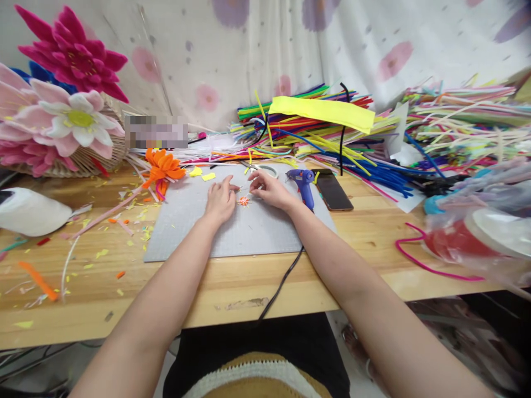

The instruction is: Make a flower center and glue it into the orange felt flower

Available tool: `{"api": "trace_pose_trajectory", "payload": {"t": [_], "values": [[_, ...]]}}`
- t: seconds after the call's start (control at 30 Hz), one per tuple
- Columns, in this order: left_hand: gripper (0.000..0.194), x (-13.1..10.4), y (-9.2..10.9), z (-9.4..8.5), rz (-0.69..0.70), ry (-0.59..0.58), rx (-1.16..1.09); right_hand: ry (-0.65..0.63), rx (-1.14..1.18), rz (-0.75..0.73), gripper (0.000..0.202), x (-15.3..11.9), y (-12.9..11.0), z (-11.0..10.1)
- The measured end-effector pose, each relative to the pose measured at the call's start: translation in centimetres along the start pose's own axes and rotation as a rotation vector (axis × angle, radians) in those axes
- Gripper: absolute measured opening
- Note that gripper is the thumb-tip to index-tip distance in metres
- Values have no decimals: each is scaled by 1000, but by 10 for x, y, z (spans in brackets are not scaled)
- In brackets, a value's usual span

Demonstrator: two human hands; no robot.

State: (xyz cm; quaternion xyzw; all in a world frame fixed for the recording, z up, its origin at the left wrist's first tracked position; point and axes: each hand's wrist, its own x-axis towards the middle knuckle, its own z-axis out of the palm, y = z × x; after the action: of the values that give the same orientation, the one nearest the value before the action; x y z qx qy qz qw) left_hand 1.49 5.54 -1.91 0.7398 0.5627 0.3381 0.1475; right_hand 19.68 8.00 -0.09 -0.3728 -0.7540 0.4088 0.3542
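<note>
One small orange piece point(244, 201) shows near the middle of the gray mat point(249, 237), between the left hand point(222, 198) and the right hand point(267, 188); fingers are bent, the hands apart, and whether either grips anything I cannot tell. A blue glue gun point(305, 187) lies toward the mat's right edge.

My feed shows a bright, evenly lit table point(369, 235) with faint, soft shadows; pale shine sits on the plastic bag point(495, 228), the outer edges stretch and blur, and blocky pixels mask one patch point(156, 131).

Craft piece point(244, 201) on mat point(186, 232), glue gun point(306, 189) right
</note>
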Motion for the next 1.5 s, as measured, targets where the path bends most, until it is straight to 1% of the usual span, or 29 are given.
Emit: {"api": "trace_pose_trajectory", "payload": {"t": [0.07,0.17,0.27,0.4,0.5,0.6,0.77,1.0,1.13,1.33,1.4,1.5], "values": [[50,1,-2,1,-7,65,-39,0,2,1,30,0,0,0],[51,0,0,-2,23,160,-99,0,-13,11,32,0,0,1],[55,-3,6,-8,64,204,-134,1,-40,16,32,1,0,3],[61,-6,11,-13,102,155,-136,-14,-61,10,32,1,-2,4],[62,-6,10,-12,120,96,-106,-21,-91,17,33,1,-3,4],[62,-7,9,-10,140,63,-84,-23,-126,15,32,0,-3,4],[61,-9,9,-10,149,41,-42,-33,-164,40,32,0,-5,5],[64,-9,11,-12,173,75,-60,-34,-175,24,32,0,-7,6],[64,-8,14,-14,178,42,-60,-36,-192,35,33,0,-8,6],[64,-8,15,-12,195,6,-38,-37,-197,1,33,0,-5,7],[64,-8,15,-12,187,2,-36,-26,-219,3,32,1,-4,7],[65,-8,15,-12,172,-10,-45,30,-244,23,32,2,-1,7]]}}
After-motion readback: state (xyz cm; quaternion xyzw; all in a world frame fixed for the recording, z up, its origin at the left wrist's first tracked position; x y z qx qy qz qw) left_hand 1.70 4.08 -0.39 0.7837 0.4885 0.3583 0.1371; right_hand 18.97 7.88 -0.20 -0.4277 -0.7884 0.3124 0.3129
